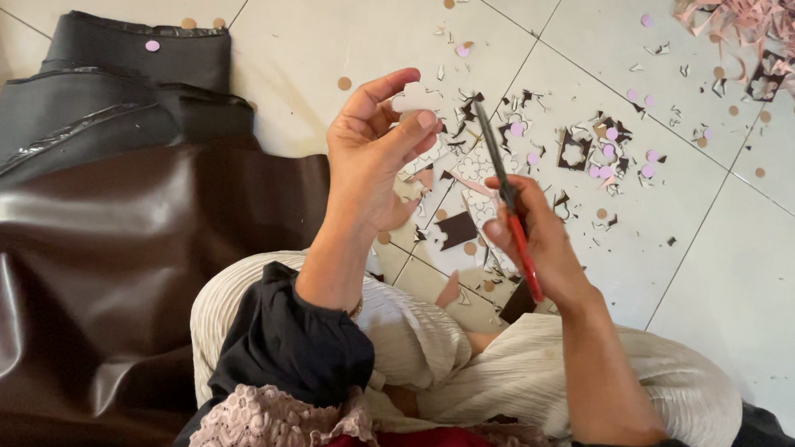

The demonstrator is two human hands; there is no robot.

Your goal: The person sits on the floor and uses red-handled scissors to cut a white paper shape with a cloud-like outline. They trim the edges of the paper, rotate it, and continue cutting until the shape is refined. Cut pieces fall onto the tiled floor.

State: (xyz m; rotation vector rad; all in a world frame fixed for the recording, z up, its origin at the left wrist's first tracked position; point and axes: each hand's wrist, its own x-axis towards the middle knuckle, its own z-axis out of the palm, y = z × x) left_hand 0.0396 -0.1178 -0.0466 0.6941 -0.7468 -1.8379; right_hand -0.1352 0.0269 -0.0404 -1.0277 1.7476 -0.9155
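Scissors (505, 196) sit gripped in my right hand (538, 244), blades up toward a small white cutout (415, 97) that my left hand (375, 151) fingers pinch above the scrap-strewn floor (771, 281), keeping its edge reachable.

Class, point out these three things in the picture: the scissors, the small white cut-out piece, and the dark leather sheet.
scissors (506, 192), head view, on the blades near the pivot.
small white cut-out piece (414, 97), head view, its middle.
dark leather sheet (102, 257), head view, its broad brown surface.
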